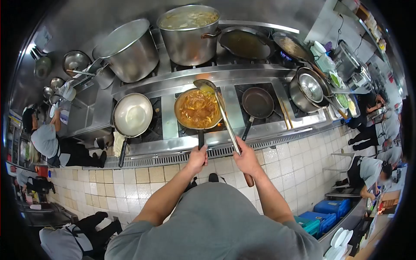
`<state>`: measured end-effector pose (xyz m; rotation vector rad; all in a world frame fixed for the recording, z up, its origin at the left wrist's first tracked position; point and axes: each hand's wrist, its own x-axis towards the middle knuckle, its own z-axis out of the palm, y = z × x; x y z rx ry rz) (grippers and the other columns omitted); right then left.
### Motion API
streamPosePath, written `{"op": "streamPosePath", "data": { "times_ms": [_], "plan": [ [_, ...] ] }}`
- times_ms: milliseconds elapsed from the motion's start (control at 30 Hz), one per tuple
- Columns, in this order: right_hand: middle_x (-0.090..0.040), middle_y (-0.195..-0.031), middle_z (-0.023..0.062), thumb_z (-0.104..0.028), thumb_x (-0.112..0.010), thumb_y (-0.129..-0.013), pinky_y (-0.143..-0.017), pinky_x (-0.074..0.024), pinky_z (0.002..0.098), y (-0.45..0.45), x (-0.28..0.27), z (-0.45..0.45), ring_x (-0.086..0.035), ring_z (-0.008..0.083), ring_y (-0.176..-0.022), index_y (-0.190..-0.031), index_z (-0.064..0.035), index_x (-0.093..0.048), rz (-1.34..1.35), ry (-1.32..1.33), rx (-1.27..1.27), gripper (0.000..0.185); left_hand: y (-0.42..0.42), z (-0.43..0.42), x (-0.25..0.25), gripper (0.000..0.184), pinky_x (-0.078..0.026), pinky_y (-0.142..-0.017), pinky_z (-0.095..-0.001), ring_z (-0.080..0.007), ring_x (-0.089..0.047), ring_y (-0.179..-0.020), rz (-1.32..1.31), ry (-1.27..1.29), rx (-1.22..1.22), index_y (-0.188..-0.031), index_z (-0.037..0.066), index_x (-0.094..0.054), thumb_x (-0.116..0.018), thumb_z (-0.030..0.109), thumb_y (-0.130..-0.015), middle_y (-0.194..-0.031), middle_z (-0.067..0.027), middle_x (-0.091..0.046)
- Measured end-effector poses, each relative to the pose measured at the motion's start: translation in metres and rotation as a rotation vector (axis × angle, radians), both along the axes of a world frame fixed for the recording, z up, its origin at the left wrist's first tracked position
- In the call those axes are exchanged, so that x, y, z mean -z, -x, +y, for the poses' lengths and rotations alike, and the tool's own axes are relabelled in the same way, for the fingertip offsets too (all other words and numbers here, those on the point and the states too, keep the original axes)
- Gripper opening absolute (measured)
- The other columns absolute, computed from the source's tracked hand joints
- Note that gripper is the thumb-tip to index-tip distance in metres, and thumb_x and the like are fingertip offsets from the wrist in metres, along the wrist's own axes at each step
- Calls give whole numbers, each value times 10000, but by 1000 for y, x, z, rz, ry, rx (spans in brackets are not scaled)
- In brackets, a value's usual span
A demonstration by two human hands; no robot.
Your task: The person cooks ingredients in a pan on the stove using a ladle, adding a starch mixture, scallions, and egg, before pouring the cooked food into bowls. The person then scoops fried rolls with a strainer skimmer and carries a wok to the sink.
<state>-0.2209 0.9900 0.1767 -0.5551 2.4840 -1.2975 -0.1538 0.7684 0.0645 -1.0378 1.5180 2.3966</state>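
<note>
My left hand (198,159) is closed round the black handle of a frying pan (201,138), which sits on a burner at the middle of the stove. Brown saucy food with yellowish strips (198,108) fills that pan. In my right hand (247,160) is the long metal shaft of a ladle (225,119), its wooden end pointing down towards me. The ladle's bowl (204,85) is over the pan's far rim, with yellowish liquid showing in or beside it.
A pale pan (132,115) stands left, a small dark pan (258,102) right. Large pots (189,37) and wide pans (246,43) line the back burners. Chopsticks (285,113) lie beside stacked pots (306,90). Other people (47,141) are at both sides.
</note>
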Motion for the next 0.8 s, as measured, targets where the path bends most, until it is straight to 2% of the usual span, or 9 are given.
{"op": "streamPosePath", "data": {
  "times_ms": [67,133,200,267,333,400,633,667,800],
  "plan": [
    [-676,-1085,272,-12,-608,-854,-884,-523,385,-4,4,1,-700,325,-1002,-1434,-11,-483,-84,-62,8,593,-9,-8,7,319,-381,-381,-325,-151,-451,-428,-8,35,54,-909,31,-498,-582,316,-1026,-609,-28,-496],
    [-689,-1078,253,-15,-609,-852,-894,-521,364,1,7,-3,-703,293,-1006,-1433,-8,-483,46,5,8,594,-1,-22,31,310,-381,-380,-334,-156,-445,-426,-3,249,71,-909,41,-485,-570,313,-1032,-602,-30,-477],
    [-692,-1087,247,-14,-606,-854,-907,-516,354,-8,3,-5,-701,284,-1021,-1433,-7,-484,8,56,25,592,-2,-17,22,317,-385,-378,-337,-152,-446,-427,9,247,67,-920,41,-476,-566,322,-1036,-601,-29,-474],
    [-696,-1096,241,-13,-603,-855,-920,-512,344,-2,2,0,-698,274,-1036,-1433,-6,-484,2,92,25,590,-7,-5,-2,328,-391,-381,-333,-148,-458,-430,-20,54,30,-916,34,-482,-570,327,-1036,-603,-29,-489],
    [-640,-1204,312,-49,-604,-856,-975,-506,407,-5,19,4,-632,429,-1151,-1439,8,-474,65,117,15,601,-15,-12,18,327,-401,-394,-333,-155,-458,-430,-18,77,51,-931,29,-490,-553,329,-1043,-618,-31,-501],
    [-652,-1174,314,-48,-605,-849,-959,-511,405,-12,15,-2,-649,416,-1131,-1440,24,-468,10,138,18,612,-4,-30,37,322,-409,-404,-329,-158,-462,-435,20,322,149,-965,31,-492,-527,339,-1053,-633,-35,-503],
    [-669,-1037,320,-69,-577,-834,-877,-517,467,-4,2,-11,-662,469,-979,-1415,24,-488,-6,22,38,595,10,-26,19,271,-403,-406,-339,-160,-457,-452,1,-73,110,-1004,71,-474,-540,331,-1048,-659,-33,-488],
    [-668,-1029,323,-72,-572,-832,-877,-518,483,3,12,-15,-656,479,-971,-1406,31,-493,60,4,18,589,15,-31,22,259,-400,-406,-339,-158,-450,-454,-35,-223,105,-1009,85,-469,-550,329,-1043,-667,-27,-478],
    [-667,-1031,326,-68,-565,-829,-890,-518,523,13,36,-31,-651,483,-976,-1383,57,-499,275,-178,25,571,15,-36,-7,279,-403,-422,-335,-147,-450,-488,-55,-257,110,-1015,102,-468,-579,358,-1028,-675,-13,-462]
  ]
}}
